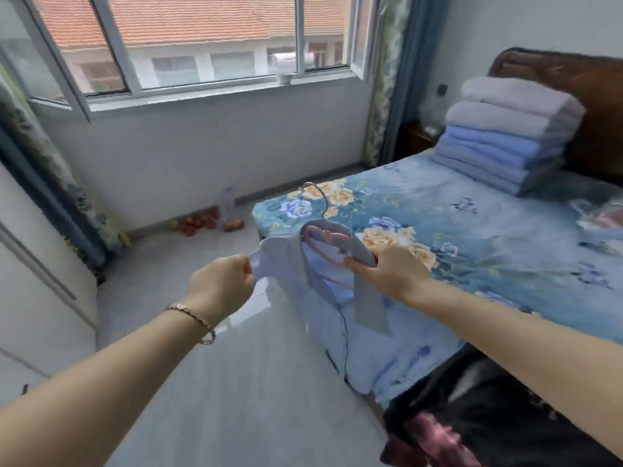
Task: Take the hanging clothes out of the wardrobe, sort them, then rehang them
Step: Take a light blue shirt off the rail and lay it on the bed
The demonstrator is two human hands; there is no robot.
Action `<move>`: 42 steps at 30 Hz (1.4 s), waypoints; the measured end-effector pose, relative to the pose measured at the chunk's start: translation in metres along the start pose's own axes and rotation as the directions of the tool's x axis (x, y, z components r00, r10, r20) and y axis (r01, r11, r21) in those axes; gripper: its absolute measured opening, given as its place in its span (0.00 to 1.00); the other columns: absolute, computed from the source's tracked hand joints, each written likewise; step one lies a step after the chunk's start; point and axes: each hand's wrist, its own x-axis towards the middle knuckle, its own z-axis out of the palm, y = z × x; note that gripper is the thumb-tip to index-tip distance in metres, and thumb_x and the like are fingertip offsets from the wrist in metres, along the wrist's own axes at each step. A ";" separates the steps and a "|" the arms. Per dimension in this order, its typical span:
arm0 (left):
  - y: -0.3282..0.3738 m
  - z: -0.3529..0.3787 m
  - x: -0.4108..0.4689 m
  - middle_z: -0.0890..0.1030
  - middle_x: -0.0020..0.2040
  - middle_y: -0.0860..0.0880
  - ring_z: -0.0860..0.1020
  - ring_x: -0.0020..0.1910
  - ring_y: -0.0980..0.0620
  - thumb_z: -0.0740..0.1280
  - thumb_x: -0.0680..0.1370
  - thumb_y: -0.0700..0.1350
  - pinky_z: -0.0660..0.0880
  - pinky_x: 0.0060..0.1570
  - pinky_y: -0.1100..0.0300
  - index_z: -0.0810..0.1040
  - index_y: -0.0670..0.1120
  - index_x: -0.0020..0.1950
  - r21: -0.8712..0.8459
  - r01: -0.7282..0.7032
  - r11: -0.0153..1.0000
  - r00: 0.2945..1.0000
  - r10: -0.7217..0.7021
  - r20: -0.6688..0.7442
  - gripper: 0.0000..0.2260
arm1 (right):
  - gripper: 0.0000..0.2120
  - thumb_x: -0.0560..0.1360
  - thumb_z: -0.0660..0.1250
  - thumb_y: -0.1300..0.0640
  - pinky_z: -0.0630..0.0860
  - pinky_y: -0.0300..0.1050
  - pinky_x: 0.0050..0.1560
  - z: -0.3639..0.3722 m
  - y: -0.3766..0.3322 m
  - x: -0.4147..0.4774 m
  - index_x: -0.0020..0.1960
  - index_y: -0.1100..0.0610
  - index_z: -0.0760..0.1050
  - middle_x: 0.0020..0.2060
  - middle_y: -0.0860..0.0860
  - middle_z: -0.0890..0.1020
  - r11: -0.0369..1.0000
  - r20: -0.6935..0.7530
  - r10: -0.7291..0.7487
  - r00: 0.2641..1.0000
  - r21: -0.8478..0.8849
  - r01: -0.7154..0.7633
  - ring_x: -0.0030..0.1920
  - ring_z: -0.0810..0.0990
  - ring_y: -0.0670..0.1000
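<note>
A pale blue shirt [323,318] hangs in front of me on a pink hanger [325,242] with a metal hook [317,193] pointing up. My left hand [220,284] pinches the shirt's left shoulder edge. My right hand [387,269] grips the collar and the hanger's right side. The shirt's lower part drapes onto the bed's near corner. A dark garment with pink flowers [472,416] lies on the bed at the lower right, partly under my right arm.
The bed [472,224] with a blue floral sheet fills the right side, with a stack of folded blankets [505,136] by the brown headboard. White wardrobe panels [37,281] stand at the left. Red items [199,224] lie on the floor under the window.
</note>
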 end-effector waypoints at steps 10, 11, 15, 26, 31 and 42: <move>0.194 0.058 0.007 0.80 0.46 0.46 0.74 0.40 0.45 0.56 0.77 0.43 0.67 0.39 0.59 0.76 0.46 0.49 -0.061 -0.457 0.887 0.879 0.461 0.119 0.09 | 0.22 0.74 0.63 0.40 0.63 0.42 0.29 -0.093 0.127 -0.129 0.26 0.51 0.67 0.25 0.46 0.71 0.873 -0.334 0.466 0.819 0.022 -0.487 0.35 0.73 0.54; 0.213 0.065 0.006 0.79 0.44 0.46 0.74 0.39 0.45 0.56 0.77 0.43 0.67 0.38 0.59 0.76 0.46 0.48 -0.072 -0.487 0.870 0.861 0.492 0.126 0.09 | 0.23 0.73 0.63 0.39 0.63 0.42 0.29 -0.103 0.141 -0.140 0.25 0.51 0.67 0.25 0.47 0.71 0.846 -0.371 0.504 0.780 0.031 -0.532 0.34 0.73 0.55; 0.286 0.097 -0.001 0.78 0.42 0.46 0.75 0.40 0.43 0.56 0.76 0.42 0.66 0.36 0.60 0.72 0.47 0.41 -0.094 -0.587 0.804 0.793 0.594 0.133 0.08 | 0.26 0.72 0.65 0.38 0.62 0.44 0.29 -0.140 0.209 -0.177 0.25 0.53 0.64 0.24 0.49 0.70 0.753 -0.482 0.595 0.643 0.054 -0.656 0.34 0.73 0.56; 0.484 0.229 0.028 0.73 0.34 0.51 0.74 0.38 0.45 0.56 0.77 0.42 0.61 0.28 0.61 0.72 0.47 0.39 -0.137 -0.587 0.798 0.756 0.601 0.259 0.09 | 0.18 0.75 0.65 0.46 0.71 0.48 0.40 -0.154 0.500 -0.191 0.35 0.60 0.76 0.33 0.59 0.80 0.579 -0.400 0.781 0.479 0.180 -0.795 0.42 0.78 0.62; 0.545 0.303 0.047 0.71 0.33 0.51 0.71 0.37 0.45 0.56 0.77 0.41 0.60 0.28 0.61 0.72 0.45 0.41 -0.102 -0.494 0.863 0.782 0.493 0.381 0.07 | 0.30 0.70 0.62 0.36 0.70 0.53 0.50 -0.101 0.628 -0.167 0.45 0.66 0.78 0.47 0.63 0.79 0.600 -0.210 0.784 0.585 0.013 -0.800 0.51 0.76 0.63; 0.602 0.411 0.076 0.75 0.39 0.49 0.72 0.38 0.46 0.55 0.78 0.42 0.61 0.29 0.62 0.71 0.47 0.41 -0.022 -0.439 0.898 0.762 0.385 0.521 0.08 | 0.16 0.81 0.55 0.55 0.70 0.54 0.54 -0.015 0.749 -0.145 0.63 0.66 0.66 0.60 0.67 0.75 0.071 -0.032 0.997 0.066 0.209 -0.975 0.61 0.73 0.66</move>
